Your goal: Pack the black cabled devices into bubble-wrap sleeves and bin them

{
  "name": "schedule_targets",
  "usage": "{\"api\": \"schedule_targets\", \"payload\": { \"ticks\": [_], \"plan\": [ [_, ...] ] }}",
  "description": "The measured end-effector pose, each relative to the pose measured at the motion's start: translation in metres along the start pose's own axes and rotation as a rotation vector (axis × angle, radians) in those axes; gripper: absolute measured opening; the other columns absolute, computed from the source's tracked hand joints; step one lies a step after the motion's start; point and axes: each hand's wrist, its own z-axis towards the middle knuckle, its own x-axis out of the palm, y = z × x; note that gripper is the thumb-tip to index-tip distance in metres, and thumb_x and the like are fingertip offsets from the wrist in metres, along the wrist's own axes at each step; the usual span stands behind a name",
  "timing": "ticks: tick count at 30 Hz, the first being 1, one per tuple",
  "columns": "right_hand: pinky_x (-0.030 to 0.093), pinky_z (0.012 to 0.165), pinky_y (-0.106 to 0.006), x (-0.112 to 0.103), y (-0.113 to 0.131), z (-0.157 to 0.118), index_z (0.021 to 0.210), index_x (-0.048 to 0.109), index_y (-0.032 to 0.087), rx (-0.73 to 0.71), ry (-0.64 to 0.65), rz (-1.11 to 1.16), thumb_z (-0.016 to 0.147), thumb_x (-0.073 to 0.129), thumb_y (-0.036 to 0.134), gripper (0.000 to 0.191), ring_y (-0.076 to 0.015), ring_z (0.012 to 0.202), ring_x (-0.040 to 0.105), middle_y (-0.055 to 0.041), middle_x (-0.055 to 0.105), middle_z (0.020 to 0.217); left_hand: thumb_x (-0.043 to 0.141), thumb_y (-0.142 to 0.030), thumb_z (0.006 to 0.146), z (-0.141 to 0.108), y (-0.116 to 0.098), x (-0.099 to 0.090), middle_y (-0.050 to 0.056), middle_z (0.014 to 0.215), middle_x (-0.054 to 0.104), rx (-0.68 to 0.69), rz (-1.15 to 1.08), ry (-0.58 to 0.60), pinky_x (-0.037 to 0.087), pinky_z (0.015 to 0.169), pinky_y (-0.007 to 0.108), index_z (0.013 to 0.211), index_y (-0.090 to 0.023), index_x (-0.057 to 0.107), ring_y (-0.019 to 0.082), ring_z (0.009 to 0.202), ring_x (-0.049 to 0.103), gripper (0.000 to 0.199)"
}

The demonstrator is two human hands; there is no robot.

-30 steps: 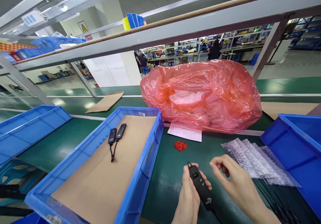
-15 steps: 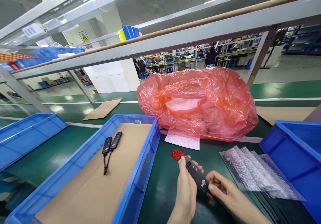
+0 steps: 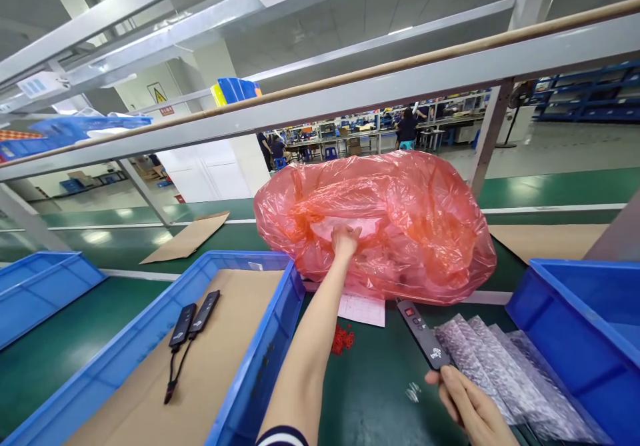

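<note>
My right hand (image 3: 467,403) grips the lower end of a black remote-like handset (image 3: 423,337), which has a small red display, buttons and a white logo. The handset points up and to the left beside the bubble-wrap pouches (image 3: 480,359). Stretched far forward, my left hand (image 3: 345,238) is at the opening of a large red plastic bag (image 3: 420,233); its fingers are mostly hidden there. Below the bag lies a printed sheet (image 3: 367,311), and a pile of small red parts (image 3: 342,341) is next to my left forearm. Between my arms rests a small pale, shiny piece (image 3: 413,393).
To the left, a blue tray (image 3: 285,326) lined with cardboard holds two similar black handsets (image 3: 193,323) with cords. Another blue bin (image 3: 575,326) stands at right, and one more (image 3: 45,293) far left. A metal shelf frame (image 3: 320,93) crosses above the green bench.
My left hand has left the handset and reached forward to the red bag. My right hand still holds the handset, now farther right, its display lit red. The view has shifted slightly.
</note>
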Motion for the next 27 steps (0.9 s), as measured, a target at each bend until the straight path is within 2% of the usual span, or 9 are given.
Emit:
{"api": "schedule_targets", "payload": {
  "ticks": [3,6,10,12,15,17,21,25,27],
  "plan": [
    [0.036,0.05,-0.027,0.0,0.001,0.0,0.088,0.07,0.02,0.039,-0.041,0.084,0.089,0.044,0.084,0.069,-0.0145,0.053,0.041,0.0031,0.042,0.061,0.069,-0.025,0.092,0.007,-0.005,-0.006,-0.001,0.082,0.064,0.005,-0.027,0.013,0.054,0.079,0.034,0.08,-0.015,0.061,0.016,0.077,0.062,0.018],
    [0.031,0.046,-0.025,-0.005,-0.005,0.002,0.097,0.07,0.02,0.05,-0.032,0.162,0.089,0.048,0.081,0.066,-0.0125,0.051,0.036,0.0039,0.04,0.064,0.062,-0.017,0.093,-0.024,-0.022,-0.042,-0.003,0.076,0.057,0.066,-0.102,-0.065,0.049,0.078,0.027,0.079,-0.018,0.052,0.013,0.075,0.059,0.017],
    [0.027,0.046,-0.024,-0.01,-0.01,0.004,0.107,0.067,0.019,0.028,0.008,0.225,0.09,0.052,0.078,0.063,-0.0107,0.051,0.031,0.005,0.04,0.067,0.058,-0.029,0.096,-0.123,-0.035,-0.119,-0.004,0.083,0.054,0.143,-0.202,-0.148,0.045,0.074,0.021,0.096,-0.022,0.049,0.011,0.077,0.056,0.012],
    [0.026,0.047,-0.025,-0.009,-0.008,0.003,0.107,0.067,0.019,0.01,0.009,0.213,0.09,0.053,0.077,0.063,-0.0112,0.052,0.032,0.0051,0.04,0.067,0.06,-0.038,0.095,-0.181,-0.021,-0.153,-0.005,0.079,0.052,0.068,-0.239,-0.036,0.042,0.068,0.021,0.099,-0.023,0.051,0.011,0.072,0.053,0.018],
    [0.026,0.048,-0.026,-0.004,0.001,-0.001,0.103,0.066,0.019,-0.011,0.006,0.15,0.088,0.052,0.08,0.064,-0.0124,0.054,0.034,0.0047,0.04,0.066,0.057,-0.041,0.095,-0.251,0.022,-0.185,-0.003,0.075,0.052,-0.145,-0.121,0.16,0.043,0.068,0.025,0.093,-0.022,0.052,0.015,0.071,0.054,0.02],
    [0.028,0.049,-0.026,-0.001,0.009,-0.007,0.098,0.067,0.019,-0.027,0.039,0.074,0.087,0.049,0.084,0.068,-0.0132,0.055,0.036,0.0043,0.04,0.065,0.055,-0.036,0.093,-0.282,0.053,-0.194,0.002,0.082,0.058,-0.188,0.084,0.171,0.047,0.076,0.033,0.094,-0.021,0.055,0.022,0.081,0.059,0.015],
    [0.035,0.053,-0.028,0.001,0.015,-0.027,0.089,0.067,0.019,-0.138,0.134,-0.177,0.089,0.04,0.084,0.071,-0.0152,0.055,0.044,0.0031,0.042,0.063,0.044,-0.021,0.092,-0.328,0.084,-0.188,0.016,0.117,0.063,-0.042,0.509,0.065,0.043,0.097,0.05,0.111,-0.019,0.062,0.034,0.112,0.057,0.026],
    [0.04,0.054,-0.026,-0.001,0.001,-0.059,0.088,0.069,0.022,-0.217,0.228,-0.35,0.097,0.036,0.074,0.062,-0.0158,0.054,0.051,0.0022,0.047,0.06,0.055,-0.018,0.084,-0.374,0.088,-0.175,0.015,0.104,0.067,-0.08,0.585,0.467,0.047,0.086,0.044,0.095,-0.02,0.067,0.035,0.1,0.062,0.016],
    [0.04,0.052,-0.025,0.0,-0.007,-0.075,0.088,0.071,0.024,-0.239,0.27,-0.389,0.099,0.037,0.069,0.057,-0.0161,0.053,0.052,0.0016,0.051,0.059,0.054,-0.012,0.079,-0.388,0.089,-0.176,0.017,0.11,0.065,-0.146,0.597,0.566,0.047,0.083,0.043,0.099,-0.019,0.067,0.036,0.102,0.063,0.024]
  ]
}}
